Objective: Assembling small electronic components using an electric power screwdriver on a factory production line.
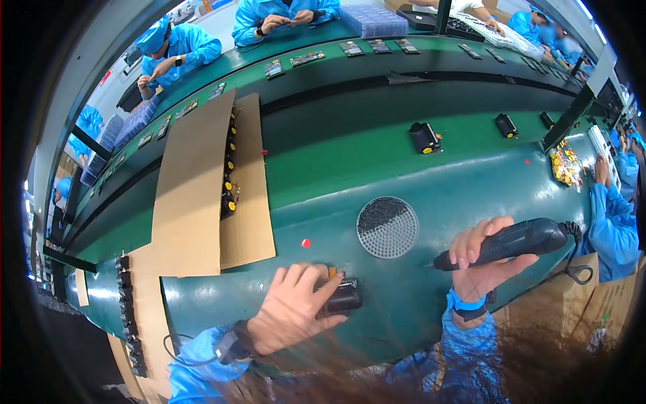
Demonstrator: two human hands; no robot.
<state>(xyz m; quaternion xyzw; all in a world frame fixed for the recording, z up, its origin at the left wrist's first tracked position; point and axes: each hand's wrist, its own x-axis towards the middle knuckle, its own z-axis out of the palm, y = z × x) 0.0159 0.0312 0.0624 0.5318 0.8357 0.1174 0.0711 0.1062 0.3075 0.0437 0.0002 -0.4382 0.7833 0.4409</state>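
My left hand rests on the green table mat, its fingers closed around a small black plastic housing. A bit of orange shows at the housing's far edge, by my fingertips. In my right hand is a black electric screwdriver, lying nearly level with its tip pointing left toward the housing but apart from it. A coiled cord runs from its rear end. Between the hands and farther off lies a round perforated screw tray, with small black screws heaped over its far left part.
Cardboard sheets stand at the left, black units with yellow parts between them. A row of black housings lines the left edge. More units sit on the green conveyor. Yellow parts are piled at right, near a co-worker's blue sleeve.
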